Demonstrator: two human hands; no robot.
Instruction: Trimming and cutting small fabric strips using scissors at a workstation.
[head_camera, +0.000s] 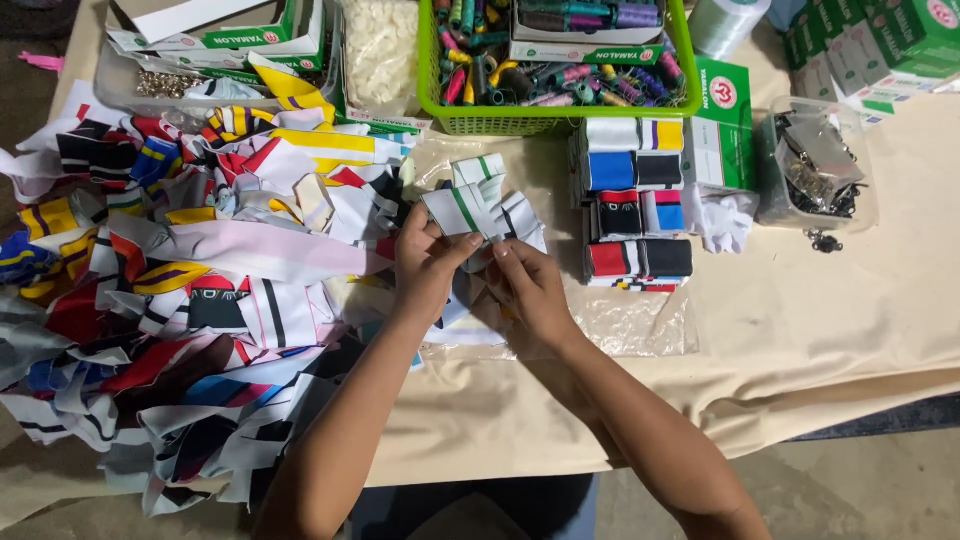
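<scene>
My left hand and my right hand meet over the middle of the table. Both pinch a small bundle of white fabric pieces with green stripes, the fingertips closed on its lower edge. To the left lies a big heap of colourful printed fabric pieces, touching my left forearm. Just right of my hands stand neat stacks of folded fabric pieces in white, blue, black, red and yellow. A clear plastic bag lies under my hands.
A green basket of thread spools sits at the back. Green and white cardboard boxes stand beside it, and others at the back left and right. A clear tub of metal clips is on the right. Beige cloth covers the table.
</scene>
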